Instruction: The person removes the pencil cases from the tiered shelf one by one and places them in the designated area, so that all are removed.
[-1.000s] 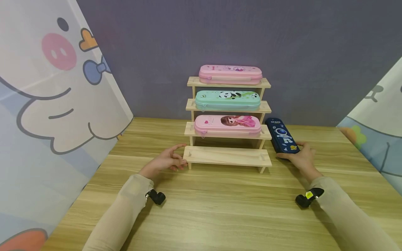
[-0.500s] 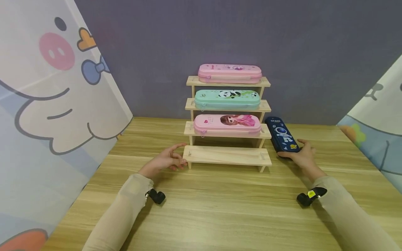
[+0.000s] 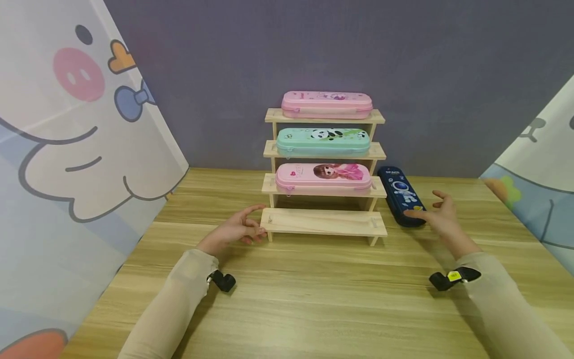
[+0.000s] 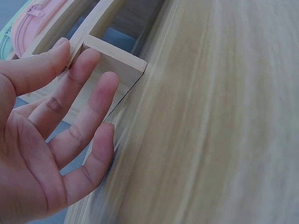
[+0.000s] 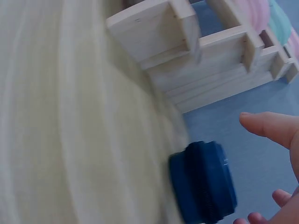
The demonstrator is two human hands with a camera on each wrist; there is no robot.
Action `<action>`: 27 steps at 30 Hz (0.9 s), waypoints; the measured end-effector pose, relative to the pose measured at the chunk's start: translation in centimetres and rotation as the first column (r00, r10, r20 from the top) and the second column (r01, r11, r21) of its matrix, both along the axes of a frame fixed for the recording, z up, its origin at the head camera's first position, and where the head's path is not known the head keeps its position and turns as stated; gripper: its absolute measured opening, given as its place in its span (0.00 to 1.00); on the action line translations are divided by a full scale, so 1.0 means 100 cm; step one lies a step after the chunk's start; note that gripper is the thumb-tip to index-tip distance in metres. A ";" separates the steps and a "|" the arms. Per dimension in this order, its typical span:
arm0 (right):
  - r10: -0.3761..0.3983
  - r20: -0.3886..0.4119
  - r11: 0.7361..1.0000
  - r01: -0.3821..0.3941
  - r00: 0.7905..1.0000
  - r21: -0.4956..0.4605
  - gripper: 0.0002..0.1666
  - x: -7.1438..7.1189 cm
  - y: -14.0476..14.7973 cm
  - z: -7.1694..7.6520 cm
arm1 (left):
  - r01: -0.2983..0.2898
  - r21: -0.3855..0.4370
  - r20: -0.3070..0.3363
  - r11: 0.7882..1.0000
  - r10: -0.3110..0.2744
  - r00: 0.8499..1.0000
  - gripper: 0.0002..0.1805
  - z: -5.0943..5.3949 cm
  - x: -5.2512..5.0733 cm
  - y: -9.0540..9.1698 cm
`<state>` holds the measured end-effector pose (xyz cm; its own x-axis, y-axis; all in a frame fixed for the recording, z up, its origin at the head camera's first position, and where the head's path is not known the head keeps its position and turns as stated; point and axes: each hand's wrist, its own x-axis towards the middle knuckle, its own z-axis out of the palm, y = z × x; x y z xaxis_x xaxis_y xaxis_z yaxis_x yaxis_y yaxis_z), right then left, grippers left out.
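Observation:
A dark blue space case (image 3: 400,197) lies on the table right of a stepped wooden rack (image 3: 324,222). My right hand (image 3: 444,223) is spread at its near end, thumb over the corner; in the right wrist view a gap shows between the thumb (image 5: 268,127) and the case (image 5: 203,184). My left hand (image 3: 233,232) has its fingertips at the left end of the lowest shelf; in the left wrist view the fingers (image 4: 81,126) are loosely bent beside the shelf's support (image 4: 117,56), and whether they touch it I cannot tell.
On the rack's upper shelves lie a pink case (image 3: 327,104), a mint panda case (image 3: 323,141) and a pink case with a doll picture (image 3: 323,178). A dark wall (image 3: 224,75) stands behind, with cartoon-printed cloths (image 3: 49,164) at both sides.
My right hand has loosened from the blue case and shifted a little to the right, its fingers now spread. The left hand stays at the lowest shelf.

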<state>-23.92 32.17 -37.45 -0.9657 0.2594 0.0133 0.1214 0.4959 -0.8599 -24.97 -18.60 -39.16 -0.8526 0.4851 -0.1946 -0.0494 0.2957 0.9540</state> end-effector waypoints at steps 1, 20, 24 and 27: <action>0.006 -0.007 1.000 -0.007 1.000 -0.006 0.61 0.001 0.000 0.002 | -0.003 -0.001 0.001 1.000 0.003 1.000 0.42 0.000 0.000 0.000; 0.153 -0.048 0.987 -0.154 0.987 -0.037 0.60 0.009 -0.019 0.042 | -0.005 -0.002 0.005 1.000 0.005 1.000 0.42 0.000 0.001 0.000; 0.181 -0.054 0.982 -0.184 0.982 -0.048 0.60 0.010 -0.029 0.048 | -0.009 -0.009 0.004 1.000 0.009 1.000 0.42 0.000 0.001 0.000; 0.195 -0.064 0.980 -0.198 0.979 -0.035 0.59 0.011 -0.038 0.051 | -0.012 -0.010 0.009 1.000 0.012 1.000 0.42 0.001 0.001 0.000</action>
